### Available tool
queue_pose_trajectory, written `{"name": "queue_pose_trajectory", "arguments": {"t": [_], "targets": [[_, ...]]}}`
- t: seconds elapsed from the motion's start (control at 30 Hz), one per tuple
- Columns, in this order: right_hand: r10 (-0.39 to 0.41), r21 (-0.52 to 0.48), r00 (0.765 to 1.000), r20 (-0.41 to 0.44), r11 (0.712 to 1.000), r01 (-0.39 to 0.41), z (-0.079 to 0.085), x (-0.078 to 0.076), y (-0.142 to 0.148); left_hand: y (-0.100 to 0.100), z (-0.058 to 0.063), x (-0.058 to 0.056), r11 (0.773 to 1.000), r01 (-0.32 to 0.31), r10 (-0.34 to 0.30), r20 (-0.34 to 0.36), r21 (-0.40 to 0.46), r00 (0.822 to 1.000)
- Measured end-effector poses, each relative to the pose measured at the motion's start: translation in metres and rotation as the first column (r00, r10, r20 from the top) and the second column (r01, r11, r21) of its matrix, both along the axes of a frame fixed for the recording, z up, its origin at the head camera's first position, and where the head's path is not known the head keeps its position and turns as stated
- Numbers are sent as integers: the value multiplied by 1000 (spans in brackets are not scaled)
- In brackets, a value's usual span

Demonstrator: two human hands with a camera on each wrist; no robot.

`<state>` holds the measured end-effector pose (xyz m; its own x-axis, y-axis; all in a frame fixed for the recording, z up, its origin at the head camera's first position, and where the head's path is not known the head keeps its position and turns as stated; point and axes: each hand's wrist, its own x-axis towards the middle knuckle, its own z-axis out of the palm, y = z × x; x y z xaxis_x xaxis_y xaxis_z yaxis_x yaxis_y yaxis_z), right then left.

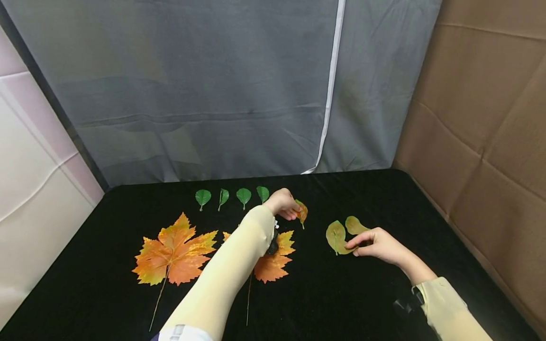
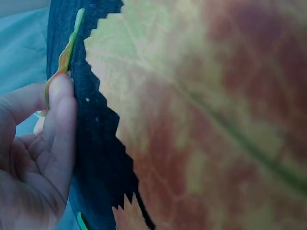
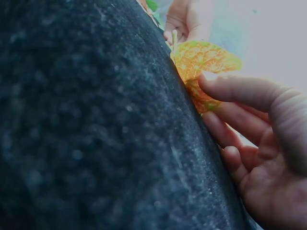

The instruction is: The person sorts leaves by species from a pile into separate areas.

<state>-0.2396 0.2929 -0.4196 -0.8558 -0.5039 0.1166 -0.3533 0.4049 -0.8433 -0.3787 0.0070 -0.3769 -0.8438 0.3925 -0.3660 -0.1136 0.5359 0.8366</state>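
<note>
Reaching across to the table's far middle, my left hand [image 1: 282, 203] pinches a small orange-brown leaf [image 1: 302, 213] between thumb and fingers. The left wrist view shows that leaf [image 2: 67, 55] edge-on above the fingertips. My right hand [image 1: 377, 244] is further right, its thumb and fingers pinching a yellowish leaf [image 1: 346, 249] low over the cloth. In the right wrist view this leaf [image 3: 204, 57] looks orange-yellow with clear veins. Next to it lie an olive-yellow leaf [image 1: 335, 232] and another yellowish one [image 1: 355, 225], partly covered by the right hand.
Several small green leaves [image 1: 243, 196] stand in a row along the back of the black-covered table [image 1: 332, 298]. A large orange maple leaf [image 1: 177, 251] lies at left. A second maple leaf [image 1: 273, 267] is partly hidden under the left forearm. Grey cloth [image 1: 204, 94] hangs behind.
</note>
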Motion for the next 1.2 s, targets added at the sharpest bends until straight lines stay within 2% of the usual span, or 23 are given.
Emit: {"name": "queue_pose_trajectory", "arguments": {"t": [0.13,0.2,0.23,0.3,0.37,0.4,0.43,0.5,0.6,0.73,0.83,0.97,1.07,1.2], "targets": [[17,-16,1000,-9,1000,-17,1,0,0,5,2,1,994,-6,-2,-72,-111,997],[25,-25,1000,-15,999,-26,1,0,0,7,3,0,978,-2,-29,-143,-211,989],[28,-26,999,-18,999,-29,1,0,-1,8,3,0,961,-3,-52,-192,-277,980],[25,-23,999,-22,999,-26,2,1,-1,10,3,0,915,-19,-116,-307,-404,945],[17,-19,1000,-22,1000,-18,2,1,-1,11,3,0,875,-46,-176,-406,-482,897],[13,-15,1000,-25,1000,-14,2,1,-1,12,2,1,863,-55,-204,-446,-503,871],[11,-14,1000,-25,1000,-11,2,1,-1,12,2,2,858,-62,-224,-481,-510,848],[7,-9,1000,-24,1000,-7,1,0,0,12,1,3,866,-62,-245,-529,-496,812],[6,0,1000,-23,1000,-6,1,0,-1,13,0,5,872,-61,-263,-568,-486,780],[0,9,1000,-18,1000,0,2,0,-1,13,1,8,859,-53,-288,-565,-510,773],[-5,6,1000,-17,1000,5,3,0,0,10,1,9,827,-36,-340,-550,-561,763],[-8,-4,1000,-22,1000,8,2,0,0,4,1,13,789,-45,-365,-526,-612,768],[-27,-19,999,-26,999,26,2,1,2,0,1,17,786,-45,-358,-514,-616,780],[-87,-41,996,-15,995,87,5,5,6,2,1,21,770,-41,-380,-510,-636,772]]}}
